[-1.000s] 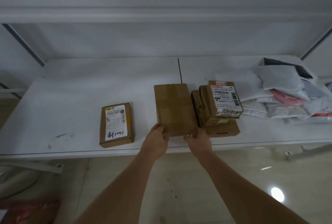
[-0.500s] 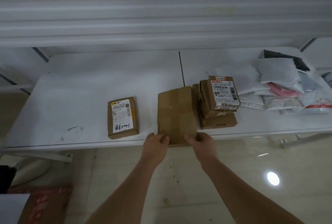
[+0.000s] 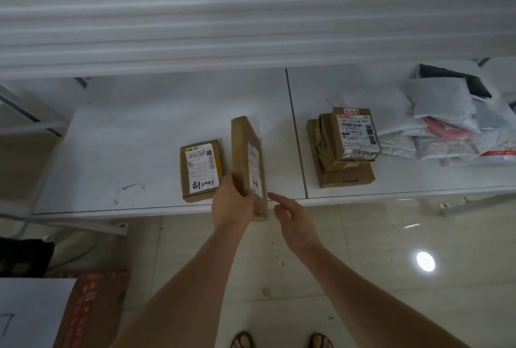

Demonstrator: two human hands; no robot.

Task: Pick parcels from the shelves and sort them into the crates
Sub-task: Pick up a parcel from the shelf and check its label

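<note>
Now the box (image 3: 247, 163) is up on its edge, where half a second ago it lay flat on the shelf (image 3: 139, 135) with both hands at its near end. It has also moved left and sits right beside the small box (image 3: 201, 169) with the writing on it. The label side of the box faces right.

Only the left hand (image 3: 231, 205) holds it, with fingers curled round the near end and the thumb on the brown side. The right hand (image 3: 296, 222) has let go. Its fingers are spread and hold nothing, just beside the box.

The box is long and it is held only at one end. It looks like the far end could tip down and slip out of the fingers. If it drops, it could hit the small box or fall to the floor (image 3: 363, 250). The near end already hangs past the shelf edge.

A stack of boxes (image 3: 344, 146) sits well apart on the right, with soft bags (image 3: 435, 124) beyond it. No crate is clearly in view, so I cannot tell where the box must go.
</note>
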